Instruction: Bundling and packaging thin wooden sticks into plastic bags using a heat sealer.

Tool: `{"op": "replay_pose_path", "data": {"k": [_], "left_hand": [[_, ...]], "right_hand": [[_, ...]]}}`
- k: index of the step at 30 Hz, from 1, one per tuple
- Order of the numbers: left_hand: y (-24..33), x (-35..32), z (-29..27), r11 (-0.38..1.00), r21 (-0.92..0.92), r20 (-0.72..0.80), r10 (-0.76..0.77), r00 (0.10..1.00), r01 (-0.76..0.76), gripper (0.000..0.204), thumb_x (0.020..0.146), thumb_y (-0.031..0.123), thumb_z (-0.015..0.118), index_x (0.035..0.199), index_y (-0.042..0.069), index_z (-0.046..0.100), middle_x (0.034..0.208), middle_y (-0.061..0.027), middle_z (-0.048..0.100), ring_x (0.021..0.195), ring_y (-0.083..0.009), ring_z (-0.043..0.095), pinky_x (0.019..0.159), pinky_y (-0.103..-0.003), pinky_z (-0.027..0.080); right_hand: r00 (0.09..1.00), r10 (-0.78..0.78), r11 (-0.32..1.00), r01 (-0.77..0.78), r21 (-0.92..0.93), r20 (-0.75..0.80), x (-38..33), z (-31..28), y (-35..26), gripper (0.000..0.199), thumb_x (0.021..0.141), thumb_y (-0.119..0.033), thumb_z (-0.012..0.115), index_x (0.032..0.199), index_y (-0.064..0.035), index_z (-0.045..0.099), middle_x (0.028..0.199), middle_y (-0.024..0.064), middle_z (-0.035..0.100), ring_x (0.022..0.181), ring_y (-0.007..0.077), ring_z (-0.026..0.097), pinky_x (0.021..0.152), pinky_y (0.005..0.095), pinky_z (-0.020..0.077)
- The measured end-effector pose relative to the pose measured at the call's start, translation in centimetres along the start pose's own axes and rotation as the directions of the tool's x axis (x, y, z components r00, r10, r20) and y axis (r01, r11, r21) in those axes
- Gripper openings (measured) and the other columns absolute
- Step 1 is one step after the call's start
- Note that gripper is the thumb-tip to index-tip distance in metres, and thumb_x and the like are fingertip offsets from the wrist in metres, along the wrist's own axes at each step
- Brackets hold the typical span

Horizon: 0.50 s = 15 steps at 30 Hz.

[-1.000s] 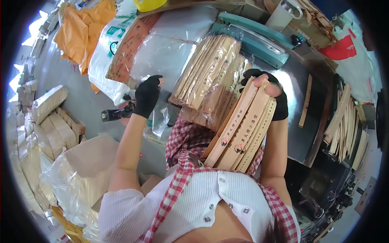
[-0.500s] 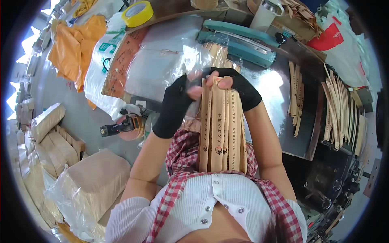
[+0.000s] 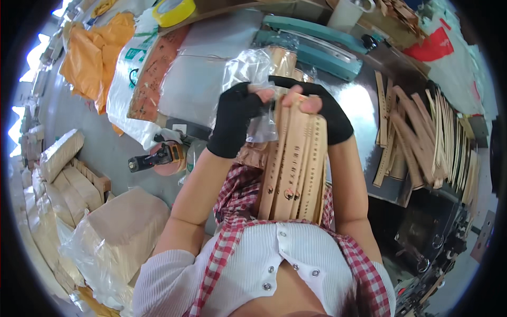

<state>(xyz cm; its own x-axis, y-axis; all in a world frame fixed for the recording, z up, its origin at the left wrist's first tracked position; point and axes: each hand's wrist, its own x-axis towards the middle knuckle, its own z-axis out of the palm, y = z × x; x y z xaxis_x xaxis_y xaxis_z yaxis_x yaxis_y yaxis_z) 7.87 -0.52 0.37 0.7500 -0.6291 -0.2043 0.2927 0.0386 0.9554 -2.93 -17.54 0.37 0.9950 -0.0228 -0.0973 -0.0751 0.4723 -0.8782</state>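
A thick bundle of long, flat tan strips with dark printing stands against my lap. My right hand, in a black fingerless glove, is closed over the bundle's top end, thumb and fingers on the strips. My left hand, gloved alike, pinches a crinkled clear plastic bag at the bundle's upper left. The bag hangs along that side and bunches up beyond my fingers. Whether the strips' ends are inside the bag, I cannot tell.
Beyond my hands is a teal bar-shaped sealer, with wrapped tan bundles before it. Loose strips lie at the right. A yellow tape roll, orange cloth, a black-handled tool and plastic-wrapped packs are left.
Several strips at the right have toppled across the gap between the two stacks. My left hand and the clear bag have come against the bundle's upper left side. The bundle tilts slightly.
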Motion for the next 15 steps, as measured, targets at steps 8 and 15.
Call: {"op": "replay_pose_path", "data": {"k": [8,15], "left_hand": [[0.1,-1.0,0.5,0.908,-0.382,0.153,-0.124,0.980,0.175,0.014,0.092,0.017,0.059,0.095,0.004,0.058,0.080,-0.0023,0.060,0.070,-0.0103,0.056,0.063,-0.027,0.045],[-0.9,2.9,5.5,0.714,0.453,-0.170,0.657,0.734,-0.534,0.013,0.086,0.013,0.066,0.079,0.004,0.059,0.065,-0.0044,0.053,0.058,-0.0180,0.050,0.056,-0.029,0.041]], "right_hand": [[0.990,-0.025,0.975,0.055,0.214,-0.137,-3.1,-4.6,2.2,0.031,0.072,-0.026,0.065,0.088,-0.0007,0.058,0.090,0.0190,0.062,0.081,0.0271,0.063,0.075,0.0349,0.0538],[0.909,-0.238,0.944,0.299,0.138,-0.341,-6.8,-6.0,2.4,0.028,0.072,-0.023,0.065,0.085,0.0008,0.058,0.094,0.0188,0.059,0.087,0.0293,0.061,0.081,0.0394,0.0521]]}}
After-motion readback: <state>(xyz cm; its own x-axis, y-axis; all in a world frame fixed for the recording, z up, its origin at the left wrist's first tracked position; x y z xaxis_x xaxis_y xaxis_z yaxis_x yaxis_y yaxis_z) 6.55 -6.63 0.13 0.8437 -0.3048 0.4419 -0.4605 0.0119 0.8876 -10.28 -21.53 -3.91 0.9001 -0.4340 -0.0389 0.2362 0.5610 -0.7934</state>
